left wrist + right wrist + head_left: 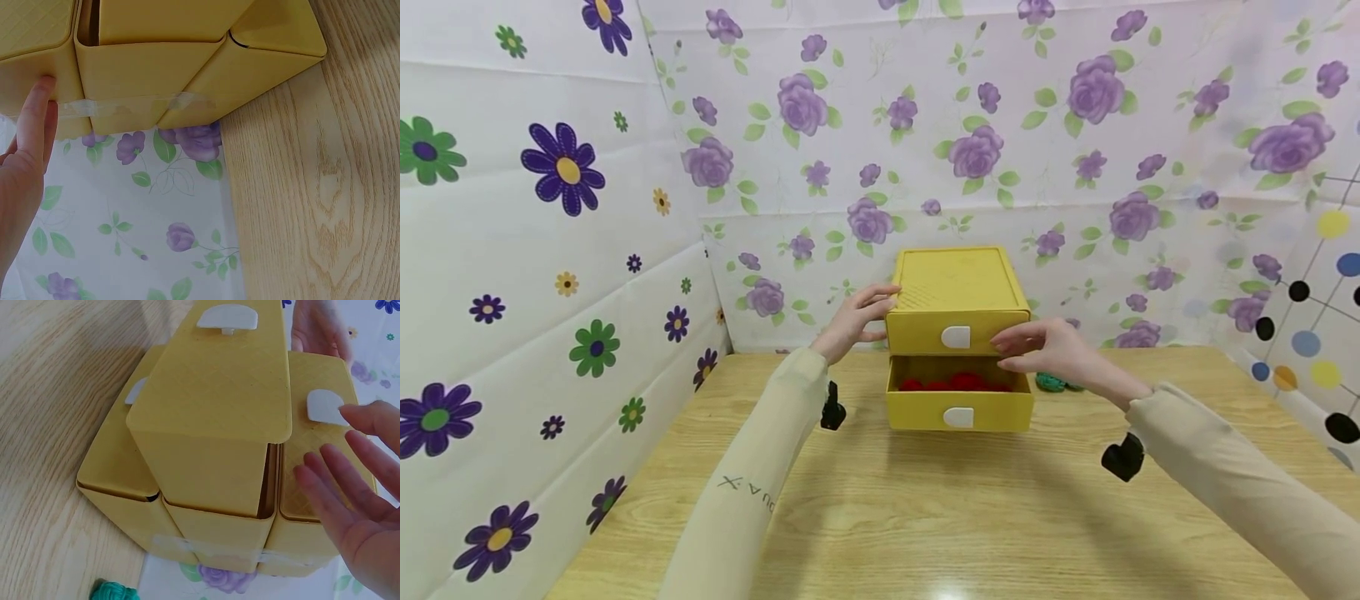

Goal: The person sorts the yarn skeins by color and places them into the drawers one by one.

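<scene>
A yellow drawer cabinet (958, 279) stands on the table, its top drawer (917, 333) closed. Pulled far out below that is the middle drawer (917, 412), with round red things (966, 381) inside, partly hidden by its front. The bottom drawer (115, 456) shows in the right wrist view, closed. My left hand (853, 321) rests its fingertips against the cabinet's left side, near the top. My right hand (1048, 346) is at the right of the top drawer's front, fingers extended, thumb near its white handle (325, 407); whether it touches is unclear.
Behind the cabinet's right side lies a green bundle (1051, 382), partly hidden by my right hand and looking like yarn. A wooden tabletop (955, 508) extends in front. Flower-patterned sheets (850, 167) stand behind and to the left; a dotted one (1315, 333) is at the right.
</scene>
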Available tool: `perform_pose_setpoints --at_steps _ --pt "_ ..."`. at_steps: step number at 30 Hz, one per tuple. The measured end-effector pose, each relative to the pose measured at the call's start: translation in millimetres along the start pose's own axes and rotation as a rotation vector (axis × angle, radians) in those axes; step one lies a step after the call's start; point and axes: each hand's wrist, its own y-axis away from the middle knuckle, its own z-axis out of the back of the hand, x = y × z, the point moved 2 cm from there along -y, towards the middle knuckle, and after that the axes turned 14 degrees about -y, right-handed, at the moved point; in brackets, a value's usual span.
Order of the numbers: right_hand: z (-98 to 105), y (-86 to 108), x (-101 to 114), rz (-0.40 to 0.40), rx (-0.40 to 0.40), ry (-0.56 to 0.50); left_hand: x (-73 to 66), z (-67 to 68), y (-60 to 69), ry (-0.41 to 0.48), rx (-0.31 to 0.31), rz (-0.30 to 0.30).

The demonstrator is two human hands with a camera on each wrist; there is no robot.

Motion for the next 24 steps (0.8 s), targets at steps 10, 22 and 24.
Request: perform_pose_setpoints --at_steps 10,22,24 --pt "-9 10.1 4 0.009 -0.056 -0.159 -6.4 -1.0 3.8 0.011 0.017 -0.002" --pt "-27 21.6 8 -0.028 -0.071 -0.335 -13.1 -1.8 8.2 0.01 0.024 0.021" --pt "-30 24.2 5 -0.045 -0.076 -0.337 -6.2 -1.3 3.7 0.01 0.011 0.018"
